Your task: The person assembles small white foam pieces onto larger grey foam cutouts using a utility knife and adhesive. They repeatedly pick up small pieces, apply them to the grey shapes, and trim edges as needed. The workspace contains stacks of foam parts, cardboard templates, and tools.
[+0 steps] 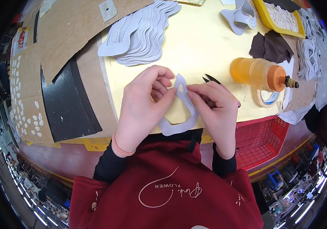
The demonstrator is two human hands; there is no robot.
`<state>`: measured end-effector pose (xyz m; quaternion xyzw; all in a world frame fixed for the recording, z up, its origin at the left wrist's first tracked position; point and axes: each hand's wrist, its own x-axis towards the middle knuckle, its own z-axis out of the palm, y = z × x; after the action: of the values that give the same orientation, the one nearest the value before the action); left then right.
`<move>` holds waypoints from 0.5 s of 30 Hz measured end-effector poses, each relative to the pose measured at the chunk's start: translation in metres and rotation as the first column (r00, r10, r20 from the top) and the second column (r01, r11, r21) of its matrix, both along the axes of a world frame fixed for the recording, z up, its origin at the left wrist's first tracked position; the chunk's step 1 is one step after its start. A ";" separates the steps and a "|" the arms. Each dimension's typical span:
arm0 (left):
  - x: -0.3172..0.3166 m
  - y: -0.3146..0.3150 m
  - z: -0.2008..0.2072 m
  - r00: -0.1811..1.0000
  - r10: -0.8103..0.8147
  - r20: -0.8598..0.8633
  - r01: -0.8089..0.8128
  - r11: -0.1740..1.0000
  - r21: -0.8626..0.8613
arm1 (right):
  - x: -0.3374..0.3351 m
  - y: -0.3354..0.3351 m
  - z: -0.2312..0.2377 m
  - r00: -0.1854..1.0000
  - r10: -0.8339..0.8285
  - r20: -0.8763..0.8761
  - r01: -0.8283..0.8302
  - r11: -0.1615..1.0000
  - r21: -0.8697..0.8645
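A grey, loop-shaped shoe-upper piece (188, 124) lies at the table's near edge, its pointed end away from me. Near that tip sits a small pale oval patch (181, 88). My left hand (142, 101) is curled at the left edge, its thumb tip pressed beside the patch. From the other side, my right hand (217, 105) pinches the edge between thumb and forefinger. Black pointed blades, like small scissors (211, 79), stick out past the right hand's knuckles; whether that hand grips them or they lie beneath it, I cannot tell.
A tall stack of grey pieces (140, 34) stands at the far left. To the right are an orange glue bottle (253, 73), a tape roll (264, 98), dark cloth scraps (271, 46) and a yellow tray (301, 23). A red basket (261, 143) sits below the table edge.
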<state>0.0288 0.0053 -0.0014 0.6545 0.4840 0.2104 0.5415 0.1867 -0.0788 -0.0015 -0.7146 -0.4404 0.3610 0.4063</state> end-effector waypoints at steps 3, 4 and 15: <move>-0.001 0.001 0.001 1.000 -0.007 -0.009 0.007 0.999 -0.035 | 0.000 0.000 -0.001 1.000 0.004 0.003 -0.004 1.000 0.006; 0.000 0.001 0.001 1.000 -0.006 -0.016 0.005 0.999 -0.041 | 0.000 0.000 -0.001 1.000 0.003 0.005 -0.003 1.000 0.013; 0.008 0.007 0.006 0.996 0.011 -0.092 -0.020 0.995 -0.098 | -0.001 0.001 -0.002 1.000 0.004 0.028 -0.005 1.000 0.012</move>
<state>0.0373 0.0121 0.0048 0.6322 0.5230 0.1601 0.5488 0.1862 -0.0782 -0.0036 -0.7161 -0.4499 0.3490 0.4037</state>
